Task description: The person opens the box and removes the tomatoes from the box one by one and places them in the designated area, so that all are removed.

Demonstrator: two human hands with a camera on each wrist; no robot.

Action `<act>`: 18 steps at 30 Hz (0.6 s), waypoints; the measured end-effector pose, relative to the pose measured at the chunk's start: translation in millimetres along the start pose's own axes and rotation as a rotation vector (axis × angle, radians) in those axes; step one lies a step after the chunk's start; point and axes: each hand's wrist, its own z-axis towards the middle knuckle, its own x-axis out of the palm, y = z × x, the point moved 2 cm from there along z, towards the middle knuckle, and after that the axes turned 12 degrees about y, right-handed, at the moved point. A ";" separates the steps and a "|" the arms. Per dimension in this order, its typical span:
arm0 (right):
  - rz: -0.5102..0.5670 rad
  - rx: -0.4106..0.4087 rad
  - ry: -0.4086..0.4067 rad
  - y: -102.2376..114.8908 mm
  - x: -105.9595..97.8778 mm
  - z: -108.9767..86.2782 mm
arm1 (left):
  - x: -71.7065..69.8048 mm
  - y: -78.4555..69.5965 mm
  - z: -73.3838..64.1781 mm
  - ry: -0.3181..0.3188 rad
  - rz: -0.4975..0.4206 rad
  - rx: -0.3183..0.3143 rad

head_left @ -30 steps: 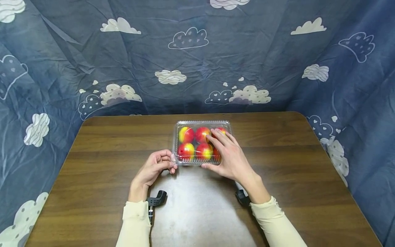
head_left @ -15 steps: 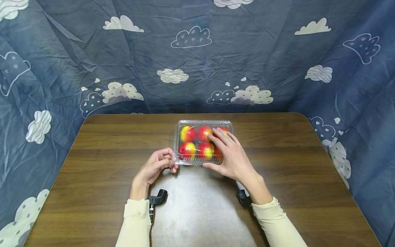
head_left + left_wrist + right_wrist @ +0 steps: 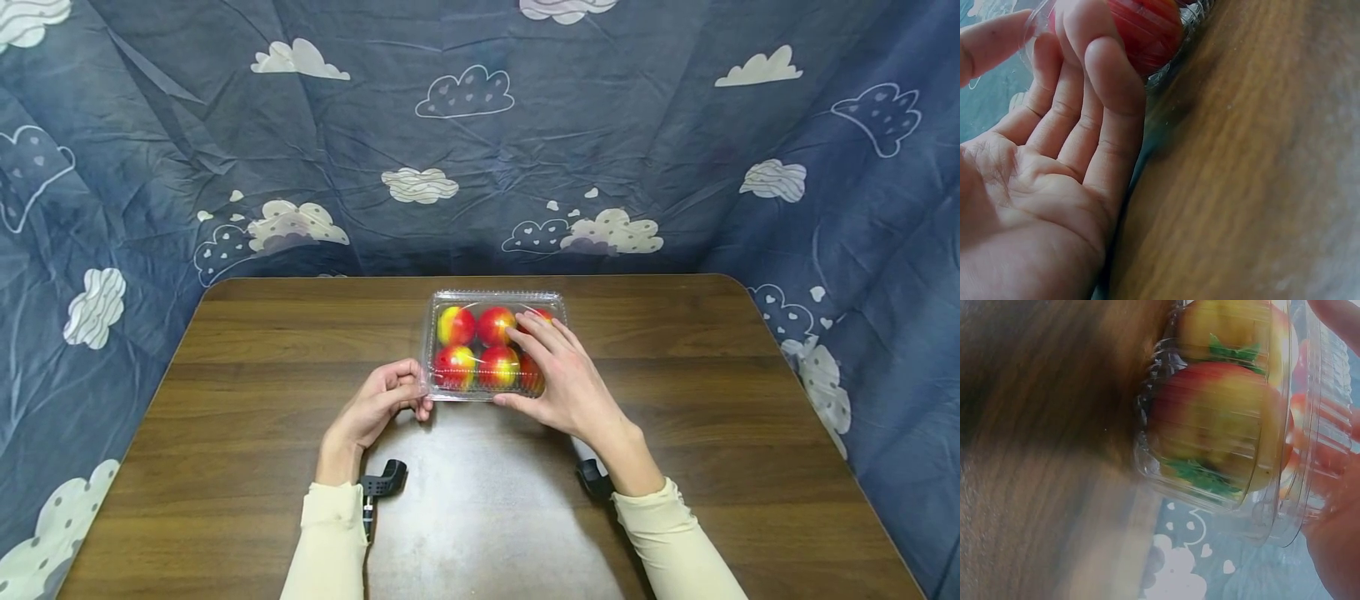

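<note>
A clear plastic clamshell box (image 3: 495,296) sits on the table with its lid down over several round red-and-yellow fruits (image 3: 455,367). At the box's near left corner, my left hand (image 3: 375,404) pinches the rim between thumb and fingers. The left wrist view shows those fingers curled close to a red fruit (image 3: 1147,31) behind the plastic. Across the right part of the lid rests my right hand (image 3: 566,387), fingers spread over the top and thumb by the front edge. It partly hides the right-hand fruits. Green leaves (image 3: 1204,478) show through the wall in the right wrist view.
The brown wooden table (image 3: 285,333) has rounded far corners. Behind it and along both sides hangs a dark blue curtain (image 3: 480,150) with white cloud prints. Black wrist camera mounts (image 3: 384,479) stick out near both cuffs.
The head view has shifted slightly. My left thumb lies a little further over the box's near left corner; my right hand keeps its place on the lid.
</note>
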 end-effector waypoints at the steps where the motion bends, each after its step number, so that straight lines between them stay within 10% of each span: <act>1: 0.003 -0.001 -0.004 0.2 -0.5 0.3 | -0.2 -0.1 0.0 -0.001 0.004 -0.001; 18: 0.159 0.010 -0.090 -5.5 -26.6 -0.3 | -0.3 1.5 1.0 -0.023 0.044 -0.030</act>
